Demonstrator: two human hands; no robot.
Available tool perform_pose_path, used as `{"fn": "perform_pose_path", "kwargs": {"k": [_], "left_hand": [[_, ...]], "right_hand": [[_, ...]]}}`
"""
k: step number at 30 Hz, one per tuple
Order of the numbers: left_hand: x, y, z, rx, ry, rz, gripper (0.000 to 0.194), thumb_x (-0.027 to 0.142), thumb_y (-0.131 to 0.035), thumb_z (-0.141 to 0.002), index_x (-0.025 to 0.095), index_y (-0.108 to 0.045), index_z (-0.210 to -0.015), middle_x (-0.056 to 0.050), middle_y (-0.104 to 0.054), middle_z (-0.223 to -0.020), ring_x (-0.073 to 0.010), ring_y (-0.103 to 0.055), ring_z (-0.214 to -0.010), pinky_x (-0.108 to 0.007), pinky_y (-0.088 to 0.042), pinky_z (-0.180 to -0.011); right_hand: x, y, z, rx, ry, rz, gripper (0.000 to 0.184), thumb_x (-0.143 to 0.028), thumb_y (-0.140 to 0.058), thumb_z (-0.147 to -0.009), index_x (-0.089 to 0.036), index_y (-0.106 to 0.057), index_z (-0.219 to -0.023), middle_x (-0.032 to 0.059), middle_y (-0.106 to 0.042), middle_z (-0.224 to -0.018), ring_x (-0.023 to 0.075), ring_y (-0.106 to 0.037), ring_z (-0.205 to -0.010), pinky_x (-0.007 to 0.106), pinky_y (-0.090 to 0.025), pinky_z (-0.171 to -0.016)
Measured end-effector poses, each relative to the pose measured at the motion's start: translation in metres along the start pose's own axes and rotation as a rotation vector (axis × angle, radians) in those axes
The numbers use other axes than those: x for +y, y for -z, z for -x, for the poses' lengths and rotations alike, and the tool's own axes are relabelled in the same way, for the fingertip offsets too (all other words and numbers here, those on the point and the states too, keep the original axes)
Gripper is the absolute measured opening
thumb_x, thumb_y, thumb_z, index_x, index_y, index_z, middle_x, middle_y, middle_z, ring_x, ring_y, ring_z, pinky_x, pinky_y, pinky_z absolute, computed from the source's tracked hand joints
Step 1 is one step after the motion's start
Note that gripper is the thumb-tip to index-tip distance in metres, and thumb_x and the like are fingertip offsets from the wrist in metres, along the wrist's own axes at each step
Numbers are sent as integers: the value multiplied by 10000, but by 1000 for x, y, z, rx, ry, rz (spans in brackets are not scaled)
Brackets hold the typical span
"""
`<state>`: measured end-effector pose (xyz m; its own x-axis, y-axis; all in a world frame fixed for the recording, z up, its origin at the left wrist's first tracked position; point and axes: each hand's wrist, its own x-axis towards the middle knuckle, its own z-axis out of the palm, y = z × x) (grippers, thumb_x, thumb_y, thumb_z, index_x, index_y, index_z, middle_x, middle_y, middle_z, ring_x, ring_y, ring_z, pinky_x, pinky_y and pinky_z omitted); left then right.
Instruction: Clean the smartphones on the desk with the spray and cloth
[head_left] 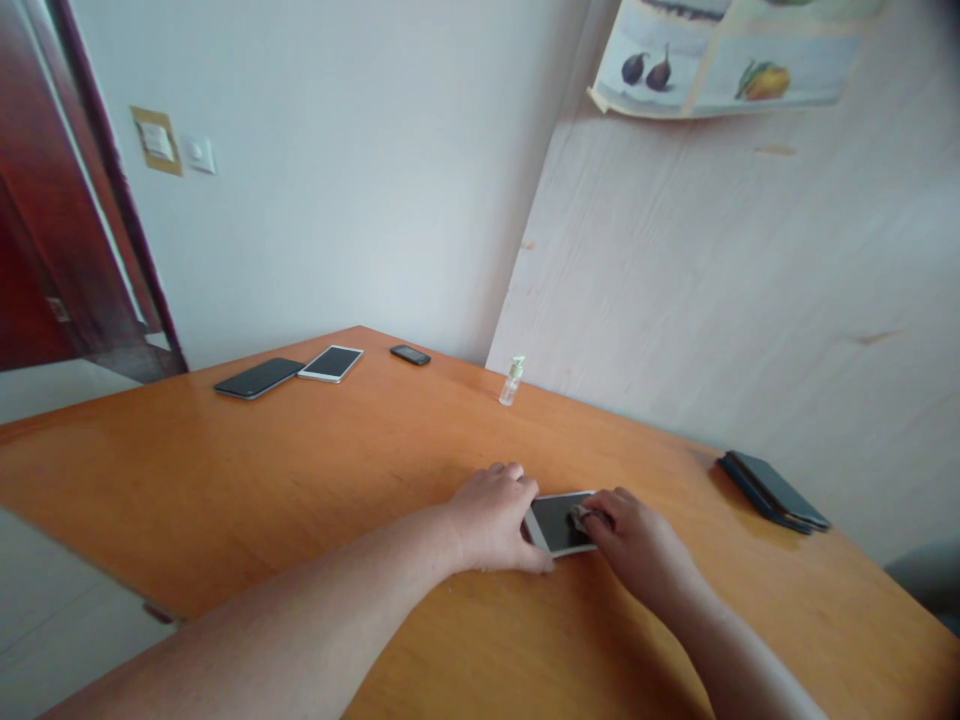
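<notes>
A white-framed tablet (553, 522) with a dark screen lies flat on the wooden table (337, 470). My left hand (496, 520) grips its left end, thumb along the near edge and fingers at the far side. My right hand (636, 540) is closed, pinching a small crumpled greyish cloth (578, 515) against the screen. The right hand hides the tablet's right end and most of the cloth.
A clear pump bottle (509, 386) stands beyond my hands. At the back left lie a dark tablet (259, 378), a white tablet (331, 363) and a small black phone (410, 355). Dark cased devices (774, 490) are stacked at the right, near the wall.
</notes>
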<state>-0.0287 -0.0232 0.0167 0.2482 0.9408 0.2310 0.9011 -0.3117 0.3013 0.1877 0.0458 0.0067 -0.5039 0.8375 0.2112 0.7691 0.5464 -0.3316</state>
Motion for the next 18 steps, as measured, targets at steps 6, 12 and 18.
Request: {"fn": "perform_pose_path", "kwargs": {"k": [6, 12, 18], "left_hand": [[2, 1, 0, -7, 15, -8, 589, 653, -735, -561, 195, -629, -915, -93, -599, -978, -286, -584, -937, -366, -479, -780], [1, 0, -1, 0, 7, -10, 528, 623, -721, -588, 201, -619, -890, -90, -599, -945, -280, -590, -914, -363, -478, -780], [2, 2, 0, -17, 2, -1, 592, 624, -742, -586, 197, -619, -976, -96, -604, -1019, -293, -582, -975, -373, -472, -808]], "right_hand": [[5, -2, -2, 52, 7, 117, 235, -219, -472, -889, -218, -697, -958, 80, -654, -921, 212, -594, -908, 301, -416, -796], [-38, -7, 11, -43, 326, 17, 316, -232, -470, -911, -299, -662, -1153, 37, -666, -1200, 216, -579, -1087, 337, -402, -911], [12, 0, -6, 37, -30, 188, 254, -268, -464, -919, -278, -695, -1025, 45, -717, -1067, 227, -621, -1028, 340, -419, -850]]}}
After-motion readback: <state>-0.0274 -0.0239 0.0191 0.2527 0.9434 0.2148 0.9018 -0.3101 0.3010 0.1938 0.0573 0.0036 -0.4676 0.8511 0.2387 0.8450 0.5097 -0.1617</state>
